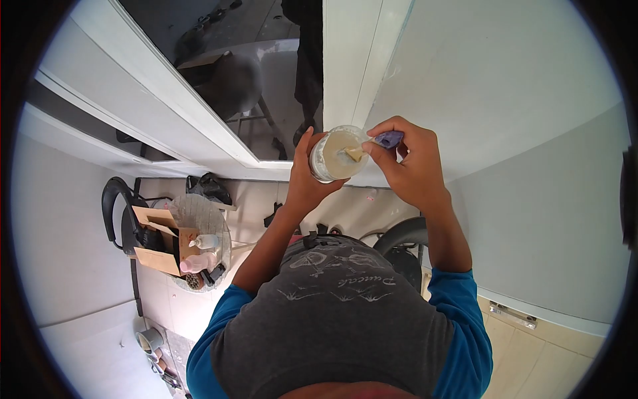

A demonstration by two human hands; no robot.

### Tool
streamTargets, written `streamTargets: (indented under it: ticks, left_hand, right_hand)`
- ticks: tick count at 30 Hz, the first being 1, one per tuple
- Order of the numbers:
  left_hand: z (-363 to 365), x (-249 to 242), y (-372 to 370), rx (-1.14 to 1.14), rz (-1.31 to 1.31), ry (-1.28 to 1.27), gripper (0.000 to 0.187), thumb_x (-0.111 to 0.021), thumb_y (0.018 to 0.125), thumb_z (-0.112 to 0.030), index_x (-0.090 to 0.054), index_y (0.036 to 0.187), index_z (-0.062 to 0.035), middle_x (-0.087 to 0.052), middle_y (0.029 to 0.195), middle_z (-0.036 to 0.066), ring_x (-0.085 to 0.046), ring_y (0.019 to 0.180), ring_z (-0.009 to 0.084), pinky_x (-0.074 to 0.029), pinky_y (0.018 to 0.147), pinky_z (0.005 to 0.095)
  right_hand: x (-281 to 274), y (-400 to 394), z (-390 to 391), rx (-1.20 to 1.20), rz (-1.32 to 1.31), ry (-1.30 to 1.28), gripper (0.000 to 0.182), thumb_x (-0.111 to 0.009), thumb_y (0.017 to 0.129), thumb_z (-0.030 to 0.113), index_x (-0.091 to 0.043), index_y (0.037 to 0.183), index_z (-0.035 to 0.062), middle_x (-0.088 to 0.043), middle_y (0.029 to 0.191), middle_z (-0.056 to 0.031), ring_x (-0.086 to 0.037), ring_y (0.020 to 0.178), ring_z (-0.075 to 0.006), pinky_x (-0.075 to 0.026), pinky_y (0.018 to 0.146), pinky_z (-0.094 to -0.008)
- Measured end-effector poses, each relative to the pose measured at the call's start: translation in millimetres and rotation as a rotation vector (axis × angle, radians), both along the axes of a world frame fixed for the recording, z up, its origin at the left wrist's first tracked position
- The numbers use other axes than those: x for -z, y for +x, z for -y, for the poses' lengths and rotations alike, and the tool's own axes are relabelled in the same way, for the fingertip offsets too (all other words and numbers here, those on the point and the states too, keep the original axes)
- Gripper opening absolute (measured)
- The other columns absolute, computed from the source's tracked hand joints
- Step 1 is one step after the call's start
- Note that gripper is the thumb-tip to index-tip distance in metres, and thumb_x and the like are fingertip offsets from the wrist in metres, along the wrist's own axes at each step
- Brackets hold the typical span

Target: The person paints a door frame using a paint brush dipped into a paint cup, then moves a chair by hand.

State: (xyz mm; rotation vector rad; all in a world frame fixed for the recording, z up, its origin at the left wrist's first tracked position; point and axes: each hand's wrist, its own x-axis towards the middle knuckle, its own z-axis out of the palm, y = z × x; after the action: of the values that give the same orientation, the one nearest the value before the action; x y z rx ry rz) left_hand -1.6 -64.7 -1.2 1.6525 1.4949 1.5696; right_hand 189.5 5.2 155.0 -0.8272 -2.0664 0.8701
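Observation:
A round, translucent tub with pale, off-white contents is tilted in front of my chest. My left hand is wrapped round its left side and underside. In my right hand, a small tool with a purple handle is pinched between thumb and fingers. The tool's pale yellowish end is inside the tub's mouth, against the contents. Whether it is a brush or a scraper I cannot tell.
At the left, a round table bears an open cardboard box and bottles. Black chairs stand beside it and behind me at the right. Ahead are a white-framed dark glass panel and a pale wall. A bucket is lower left.

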Motion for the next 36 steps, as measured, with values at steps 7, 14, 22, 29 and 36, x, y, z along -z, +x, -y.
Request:
streamTargets:
  ticks: [7,14,22,29,36]
  left_hand:
    - [3,-3,9,-0.002,-0.001,0.023,0.119,-0.093,0.066,-0.008,-0.017,0.157,-0.0023,-0.05,0.143,0.02,-0.054,0.131,0.0337,-0.045,0.11,0.0442]
    - [8,-3,15,0.009,0.012,-0.007,0.122,-0.093,0.067,-0.01,-0.012,0.158,-0.0047,-0.048,0.145,0.021,-0.052,0.133,0.0329,-0.044,0.111,0.0443]
    - [14,-2,20,0.001,0.016,0.006,0.122,-0.093,0.067,-0.01,-0.012,0.158,-0.0048,-0.048,0.145,0.021,-0.052,0.133,0.0326,-0.044,0.111,0.0444]
    - [17,0,21,0.024,0.015,0.018,0.122,-0.093,0.067,-0.009,-0.012,0.159,-0.0048,-0.048,0.145,0.021,-0.053,0.132,0.0323,-0.044,0.111,0.0438]
    - [14,4,23,0.043,0.015,0.037,0.126,-0.095,0.065,-0.009,-0.011,0.159,-0.0037,-0.048,0.144,0.021,-0.052,0.133,0.0323,-0.042,0.112,0.0439]
  right_hand:
    - [10,3,5,0.02,-0.051,0.085,0.016,-0.076,0.085,0.012,-0.068,0.095,0.0022,-0.064,0.071,-0.0071,-0.053,0.054,-0.0144,-0.042,0.054,-0.029]
    - [6,10,13,0.034,-0.01,0.004,0.015,-0.076,0.086,0.012,-0.067,0.094,0.0033,-0.061,0.07,-0.0063,-0.053,0.055,-0.015,-0.042,0.055,-0.0291]
    - [11,12,18,0.001,-0.032,0.013,0.016,-0.077,0.085,0.012,-0.066,0.094,0.0035,-0.062,0.071,-0.0064,-0.052,0.054,-0.0141,-0.041,0.053,-0.0291]
    - [17,15,24,0.021,-0.11,-0.028,0.014,-0.075,0.085,0.008,-0.065,0.093,0.0033,-0.061,0.07,-0.0067,-0.053,0.055,-0.0133,-0.041,0.053,-0.0284]
    - [17,23,24,0.075,-0.231,-0.115,0.011,-0.073,0.088,0.005,-0.064,0.092,0.0014,-0.058,0.069,-0.0005,-0.047,0.06,-0.0048,-0.037,0.054,-0.0235]
